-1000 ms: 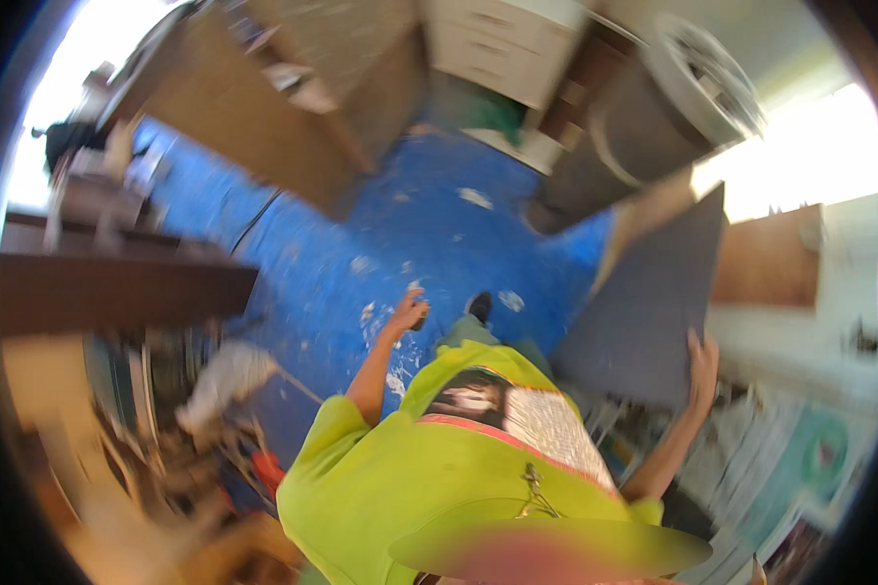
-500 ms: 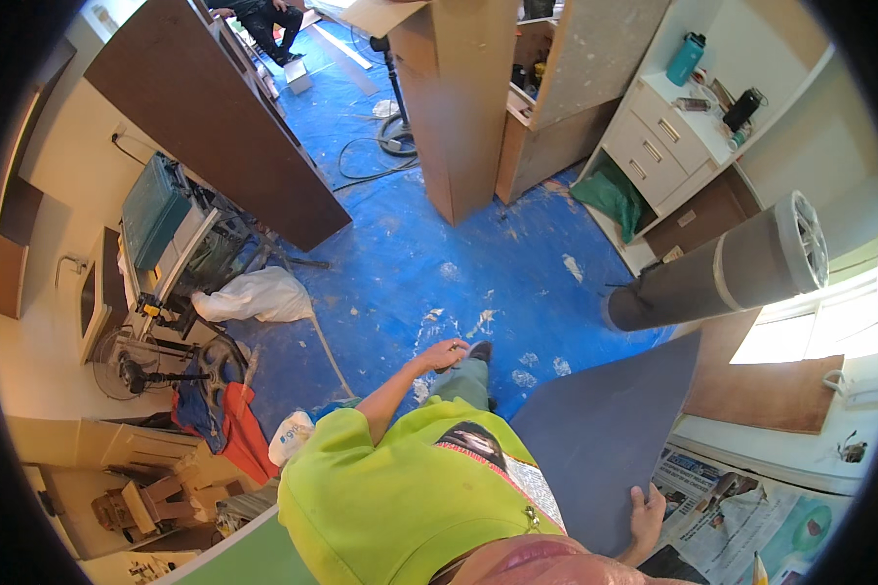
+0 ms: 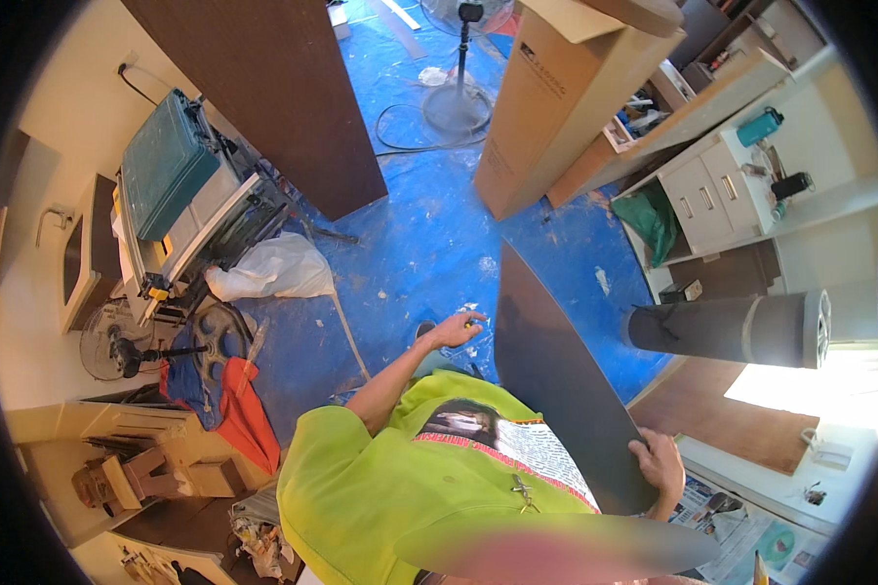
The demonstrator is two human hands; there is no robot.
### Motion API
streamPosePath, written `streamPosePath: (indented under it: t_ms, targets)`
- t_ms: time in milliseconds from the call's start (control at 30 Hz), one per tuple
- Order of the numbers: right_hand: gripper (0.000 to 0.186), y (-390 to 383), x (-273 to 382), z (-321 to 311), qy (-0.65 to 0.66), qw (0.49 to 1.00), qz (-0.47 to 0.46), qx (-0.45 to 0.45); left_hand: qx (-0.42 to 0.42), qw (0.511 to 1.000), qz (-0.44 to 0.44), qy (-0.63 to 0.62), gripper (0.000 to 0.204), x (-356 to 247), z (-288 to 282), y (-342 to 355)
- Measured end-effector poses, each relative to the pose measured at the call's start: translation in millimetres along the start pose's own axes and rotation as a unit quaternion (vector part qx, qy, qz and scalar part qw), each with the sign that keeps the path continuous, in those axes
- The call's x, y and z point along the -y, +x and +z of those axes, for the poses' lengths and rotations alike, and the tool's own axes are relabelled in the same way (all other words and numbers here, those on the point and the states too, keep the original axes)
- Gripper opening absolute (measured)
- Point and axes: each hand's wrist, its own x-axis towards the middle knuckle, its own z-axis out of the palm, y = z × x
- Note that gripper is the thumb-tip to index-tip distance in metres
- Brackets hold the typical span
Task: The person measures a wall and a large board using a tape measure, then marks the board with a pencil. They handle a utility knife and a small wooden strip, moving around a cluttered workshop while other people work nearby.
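Note:
A large, thin, dark grey sheet stands tilted at my right side, bowed slightly, its narrow far corner over the blue floor cover. My right hand grips its right edge, thumb on the near face. The other fingers are partly hidden. My left hand is out in front of my body, left of the sheet and apart from it. Its fingers are closed round something small with a yellow spot, too small to name.
Blue plastic covers the floor. A tall cardboard box and a brown panel stand ahead. At left are a teal case on a machine stand and a fan. A grey roll leans at right, near white drawers.
The sheet has swung forward and left, its far corner now ahead of me. My right hand still holds its edge. My left hand has moved slightly right and up, and my view has turned.

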Motion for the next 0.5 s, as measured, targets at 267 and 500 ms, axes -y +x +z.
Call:
streamPosePath:
  t_ms: [267, 500]
  targets:
    - [0.023, 104, 138, -26, -0.086, 0.994, -0.06, -0.015, -0.129, 0.986, 0.043, -0.093, 0.078, -33, -121, 74]
    - [0.023, 219, 210, -28, -0.015, 0.972, -0.217, -0.089, -0.325, 0.935, 0.111, -0.084, 0.083, -54, -211, 170]
